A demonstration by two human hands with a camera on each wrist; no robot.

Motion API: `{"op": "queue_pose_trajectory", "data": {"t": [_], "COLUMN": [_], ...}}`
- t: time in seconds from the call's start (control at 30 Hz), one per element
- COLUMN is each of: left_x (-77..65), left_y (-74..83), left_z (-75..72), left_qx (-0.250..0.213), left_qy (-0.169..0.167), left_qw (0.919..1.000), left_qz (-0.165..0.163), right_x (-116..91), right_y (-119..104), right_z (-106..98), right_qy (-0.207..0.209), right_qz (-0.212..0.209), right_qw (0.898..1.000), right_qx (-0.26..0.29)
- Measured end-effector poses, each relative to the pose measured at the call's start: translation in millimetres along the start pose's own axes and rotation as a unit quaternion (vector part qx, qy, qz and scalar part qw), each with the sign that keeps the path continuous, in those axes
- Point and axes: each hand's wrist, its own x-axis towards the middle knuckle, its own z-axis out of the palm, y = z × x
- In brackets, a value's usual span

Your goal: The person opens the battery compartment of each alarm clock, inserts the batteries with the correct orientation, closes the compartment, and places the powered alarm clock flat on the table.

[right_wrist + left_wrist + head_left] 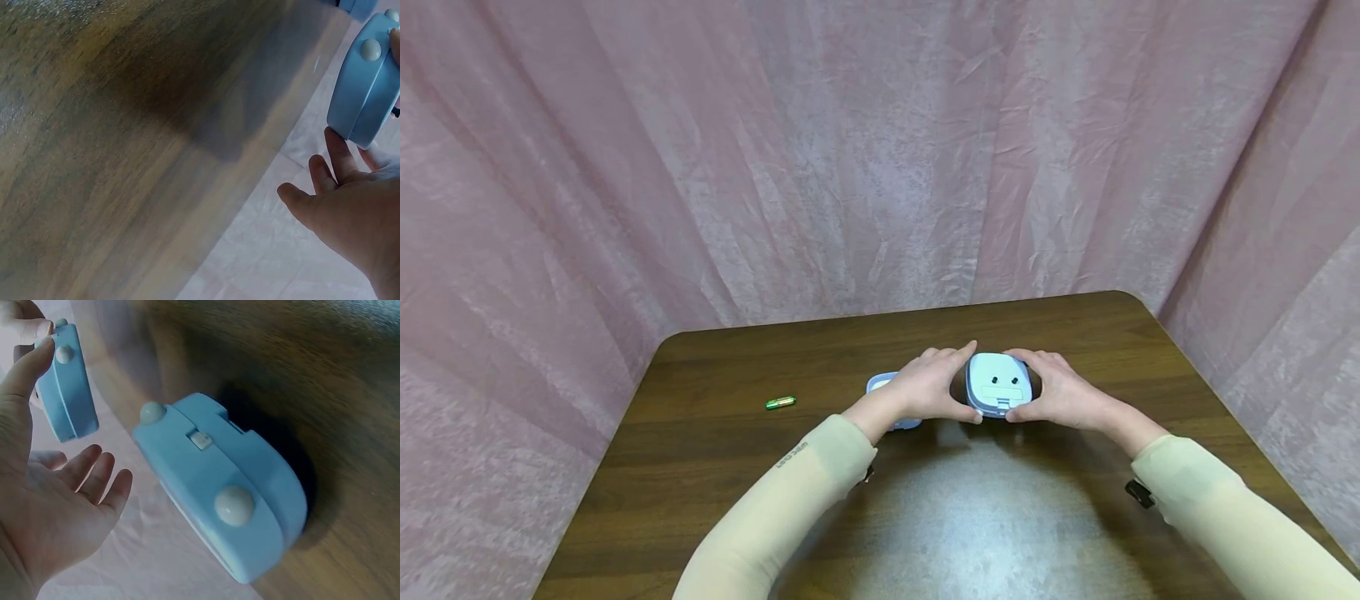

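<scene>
Both hands hold a small pale-blue alarm clock (998, 382) over the table, its white back facing up. Two black knobs and a rectangular battery cover show on that back. The left hand (931, 385) spans its left side, thumb at the lower corner by a round foot and index finger near the upper corner. Opposite, the right hand (1054, 390) grips the right side between thumb and fingertips. Under the left wrist lies a second pale-blue clock (219, 481), partly hidden in the head view; two white ball feet and a small white tab show on its edge.
A green battery (781, 402) lies on the brown wooden table (715, 467), left of the hands. Pink curtains (880, 167) hang behind the table and along both sides. A dark wrist device (1139, 493) sits by the right sleeve.
</scene>
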Motion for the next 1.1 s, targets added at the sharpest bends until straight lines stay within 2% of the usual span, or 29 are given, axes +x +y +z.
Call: {"op": "queue_pose_trajectory", "data": {"t": [0.33, 0.53, 0.67, 0.87, 0.97, 1.1], "left_x": [-6.3, -8.7, -8.2, -5.6, -3.1, 1.8], "left_y": [-14.0, -14.6, -14.8, -12.9, -11.5, -10.2], "left_z": [-1.7, -2.6, -0.5, 3.8, 5.4, 8.2], "left_qx": [-0.066, -0.133, -0.180, -0.247, -0.281, -0.322], "left_qy": [0.020, 0.030, 0.042, 0.047, 0.049, 0.054], "left_qw": [0.9975, 0.9906, 0.9828, 0.9679, 0.9585, 0.9448], "left_qz": [-0.014, -0.010, -0.002, -0.005, 0.001, 0.025], "right_x": [-0.7, -0.1, 1.0, 2.0, 2.6, 3.5], "right_y": [1.8, 2.0, 2.2, 2.6, 2.2, 1.0], "right_z": [-3.9, -6.2, -6.0, -5.7, -5.2, -4.4], "right_qy": [0.003, -0.001, -0.010, -0.019, -0.023, -0.030], "right_qz": [0.017, 0.014, 0.014, 0.025, 0.020, 0.014], "right_qw": [0.998, 0.991, 0.982, 0.970, 0.961, 0.947], "right_qx": [0.054, 0.134, 0.189, 0.242, 0.273, 0.319]}}
